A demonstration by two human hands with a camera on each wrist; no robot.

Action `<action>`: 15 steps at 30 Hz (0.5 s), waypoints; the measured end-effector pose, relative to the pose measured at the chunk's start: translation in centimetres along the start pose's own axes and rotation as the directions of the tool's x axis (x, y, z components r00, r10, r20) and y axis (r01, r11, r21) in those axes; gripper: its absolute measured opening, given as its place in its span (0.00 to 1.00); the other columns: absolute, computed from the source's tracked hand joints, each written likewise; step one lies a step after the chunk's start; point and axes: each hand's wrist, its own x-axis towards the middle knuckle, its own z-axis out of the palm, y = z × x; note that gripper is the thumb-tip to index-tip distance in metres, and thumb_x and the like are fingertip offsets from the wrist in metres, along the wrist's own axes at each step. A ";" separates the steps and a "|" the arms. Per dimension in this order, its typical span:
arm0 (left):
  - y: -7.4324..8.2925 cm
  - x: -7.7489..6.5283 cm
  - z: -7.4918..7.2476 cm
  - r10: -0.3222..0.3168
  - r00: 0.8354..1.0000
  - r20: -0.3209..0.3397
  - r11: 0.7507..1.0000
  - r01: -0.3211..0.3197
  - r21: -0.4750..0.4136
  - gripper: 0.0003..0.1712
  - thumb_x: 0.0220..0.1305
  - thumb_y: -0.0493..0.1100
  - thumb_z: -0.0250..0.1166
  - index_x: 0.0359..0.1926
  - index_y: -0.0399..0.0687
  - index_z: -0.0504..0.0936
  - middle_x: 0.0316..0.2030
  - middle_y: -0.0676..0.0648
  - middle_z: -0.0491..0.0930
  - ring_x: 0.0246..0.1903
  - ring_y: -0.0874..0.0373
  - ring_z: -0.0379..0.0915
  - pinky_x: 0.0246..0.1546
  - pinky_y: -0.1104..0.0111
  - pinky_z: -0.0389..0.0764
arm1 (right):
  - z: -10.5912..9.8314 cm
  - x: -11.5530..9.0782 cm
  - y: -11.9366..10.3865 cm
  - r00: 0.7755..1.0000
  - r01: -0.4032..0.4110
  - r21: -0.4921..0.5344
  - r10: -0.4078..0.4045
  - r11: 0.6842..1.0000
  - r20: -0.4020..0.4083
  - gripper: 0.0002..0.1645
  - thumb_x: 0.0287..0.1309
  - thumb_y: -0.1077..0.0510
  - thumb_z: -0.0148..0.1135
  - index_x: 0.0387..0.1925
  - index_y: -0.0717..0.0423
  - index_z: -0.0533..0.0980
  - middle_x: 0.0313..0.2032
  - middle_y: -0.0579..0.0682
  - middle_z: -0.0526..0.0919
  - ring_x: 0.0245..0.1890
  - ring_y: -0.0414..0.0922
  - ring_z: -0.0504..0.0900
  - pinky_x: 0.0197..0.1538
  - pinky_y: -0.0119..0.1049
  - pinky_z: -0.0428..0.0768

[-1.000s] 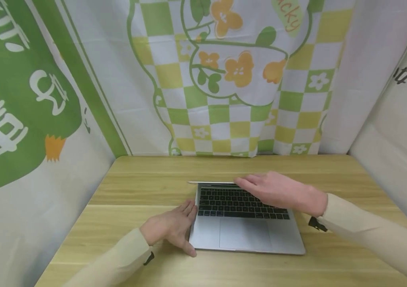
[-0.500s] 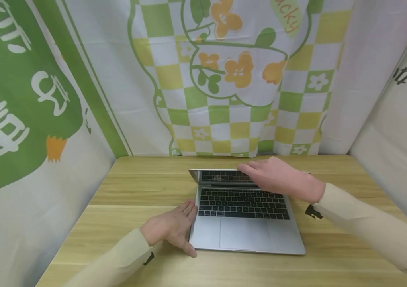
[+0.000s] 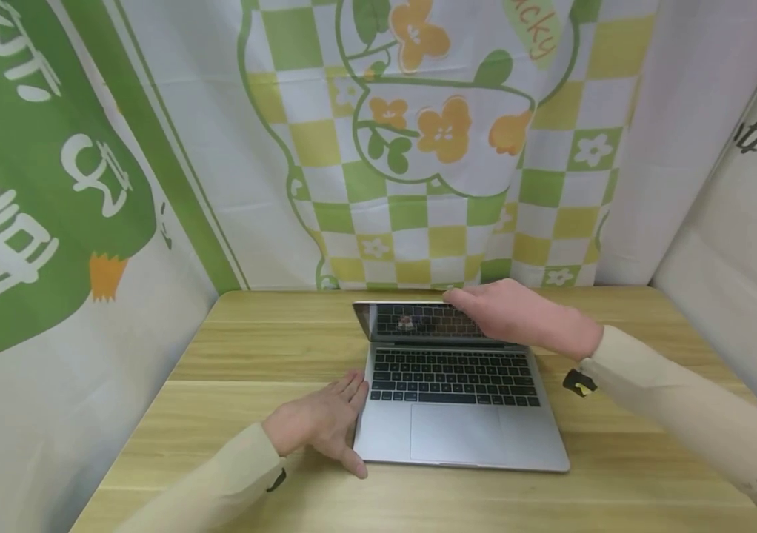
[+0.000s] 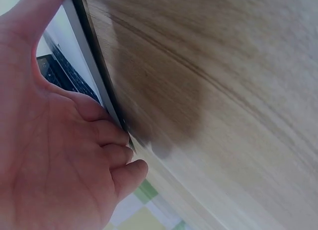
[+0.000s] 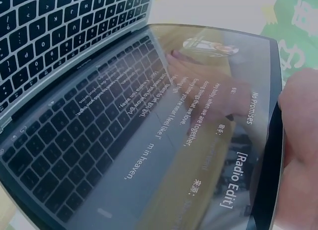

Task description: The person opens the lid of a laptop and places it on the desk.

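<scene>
A silver laptop point(image 3: 385, 429) with black keys lies part-open on the wooden table. Its lid point(image 3: 392, 326) leans up at the back, the dark screen mirroring the keyboard. In the right wrist view, lines of white text show on the screen point(image 5: 198, 135). My left hand point(image 3: 325, 418) rests against the laptop's left side, fingers along the edge and thumb spread toward the front corner. My right hand point(image 3: 518, 312) grips the lid's top edge right of its middle and covers part of the screen in the head view.
The wooden table point(image 3: 252, 326) extends around the laptop on all sides. A patterned cloth point(image 3: 325, 141) with green and yellow checks hangs behind its back edge. Printed fabric point(image 3: 32, 244) hangs at the left and pale fabric point(image 3: 745, 259) at the right.
The right hand has moved up with the lid, swinging it from nearly edge-on to more upright, so more of the screen shows. The left hand stays at the laptop's left side.
</scene>
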 end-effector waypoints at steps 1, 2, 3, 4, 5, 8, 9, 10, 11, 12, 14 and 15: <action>0.0 0.0 0.0 -0.002 1.000 0.001 1.000 0.002 0.001 0.80 0.35 0.86 0.63 0.76 0.37 0.48 0.77 0.36 0.41 0.78 0.45 0.38 0.77 0.57 0.50 | -0.1 0.1 0.2 1.000 -0.007 0.012 0.007 1.000 0.008 0.19 0.62 0.71 0.54 0.53 0.54 0.71 0.19 0.44 0.75 0.13 0.35 0.53 0.15 0.28 0.61; 0.0 0.0 0.0 -0.004 1.000 0.002 1.000 0.004 0.003 0.80 0.35 0.86 0.62 0.76 0.37 0.47 0.77 0.36 0.41 0.78 0.45 0.38 0.77 0.58 0.50 | -0.1 0.2 0.4 1.000 -0.013 0.020 0.012 1.000 0.017 0.19 0.62 0.71 0.53 0.52 0.53 0.70 0.19 0.44 0.75 0.13 0.35 0.52 0.15 0.28 0.60; 0.0 0.0 0.0 -0.005 1.000 0.002 1.000 0.005 0.005 0.80 0.35 0.86 0.62 0.76 0.37 0.47 0.77 0.36 0.41 0.78 0.45 0.38 0.77 0.58 0.50 | -0.1 0.3 0.5 1.000 -0.017 0.028 0.016 0.999 0.025 0.18 0.63 0.71 0.53 0.52 0.52 0.70 0.19 0.44 0.74 0.13 0.35 0.52 0.15 0.28 0.60; 0.0 0.0 -0.1 -0.005 1.000 0.002 1.000 0.005 0.005 0.80 0.35 0.86 0.62 0.76 0.37 0.47 0.77 0.36 0.41 0.78 0.45 0.38 0.77 0.58 0.50 | -0.1 0.4 0.7 0.999 -0.021 0.031 0.020 0.999 0.038 0.17 0.64 0.71 0.52 0.51 0.52 0.70 0.17 0.45 0.71 0.13 0.36 0.51 0.15 0.28 0.60; 0.0 -0.1 -0.1 -0.007 1.000 0.003 1.000 0.007 0.006 0.80 0.35 0.86 0.62 0.76 0.37 0.47 0.77 0.36 0.41 0.78 0.45 0.38 0.77 0.58 0.50 | -0.1 0.5 0.9 0.999 -0.027 0.045 0.026 0.999 0.041 0.16 0.65 0.70 0.52 0.50 0.51 0.70 0.18 0.45 0.72 0.13 0.36 0.51 0.15 0.28 0.60; 0.1 -0.1 -0.1 -0.010 1.000 0.009 1.000 0.010 0.000 0.80 0.35 0.86 0.62 0.76 0.37 0.47 0.77 0.36 0.41 0.78 0.45 0.38 0.77 0.58 0.50 | -0.1 0.7 1.4 0.998 -0.050 0.094 0.046 0.994 0.042 0.11 0.69 0.65 0.52 0.48 0.49 0.71 0.20 0.46 0.76 0.12 0.35 0.53 0.16 0.27 0.63; 0.1 -0.2 -0.1 -0.011 1.000 0.010 1.000 0.011 -0.003 0.80 0.35 0.86 0.62 0.76 0.37 0.47 0.77 0.37 0.41 0.78 0.45 0.38 0.77 0.58 0.50 | 0.0 0.8 1.6 0.998 -0.056 0.108 0.052 0.993 0.039 0.09 0.70 0.63 0.52 0.48 0.49 0.71 0.21 0.46 0.77 0.11 0.35 0.54 0.16 0.27 0.64; 0.2 -0.2 -0.1 -0.012 1.000 0.011 1.000 0.012 -0.007 0.80 0.35 0.86 0.62 0.76 0.37 0.47 0.78 0.37 0.41 0.78 0.45 0.38 0.77 0.58 0.49 | 0.0 0.8 1.7 0.998 -0.064 0.126 0.060 0.990 0.037 0.08 0.70 0.62 0.52 0.47 0.48 0.71 0.22 0.46 0.79 0.11 0.35 0.55 0.17 0.26 0.65; 0.2 -0.2 -0.2 -0.011 1.000 0.011 1.000 0.011 -0.010 0.80 0.35 0.86 0.63 0.76 0.37 0.47 0.78 0.37 0.41 0.78 0.45 0.38 0.77 0.58 0.49 | 0.0 0.8 1.9 0.997 -0.069 0.144 0.065 0.987 0.032 0.07 0.71 0.61 0.53 0.47 0.48 0.72 0.24 0.45 0.81 0.11 0.34 0.55 0.17 0.26 0.67; 0.2 -0.2 -0.2 -0.011 1.000 0.011 1.000 0.011 -0.010 0.80 0.36 0.86 0.63 0.76 0.37 0.47 0.78 0.37 0.41 0.78 0.45 0.38 0.77 0.58 0.49 | 0.0 0.9 2.1 0.997 -0.069 0.154 0.066 0.986 0.026 0.07 0.70 0.60 0.53 0.47 0.48 0.72 0.25 0.46 0.82 0.11 0.34 0.57 0.18 0.27 0.68; 0.3 -0.2 -0.2 -0.013 1.000 0.010 1.000 0.013 -0.006 0.80 0.36 0.86 0.62 0.76 0.37 0.47 0.78 0.37 0.41 0.78 0.46 0.38 0.77 0.58 0.49 | 0.0 0.9 2.3 0.998 -0.068 0.167 0.066 0.984 0.017 0.07 0.70 0.59 0.54 0.47 0.49 0.73 0.30 0.47 0.86 0.12 0.34 0.60 0.20 0.28 0.72; 0.3 -0.2 -0.2 -0.016 1.000 0.010 1.000 0.016 -0.005 0.80 0.36 0.86 0.62 0.76 0.37 0.47 0.78 0.37 0.41 0.78 0.46 0.38 0.77 0.58 0.49 | 0.0 0.9 2.5 0.998 -0.069 0.173 0.068 0.982 0.012 0.07 0.70 0.59 0.54 0.47 0.49 0.73 0.32 0.48 0.87 0.12 0.34 0.62 0.21 0.29 0.74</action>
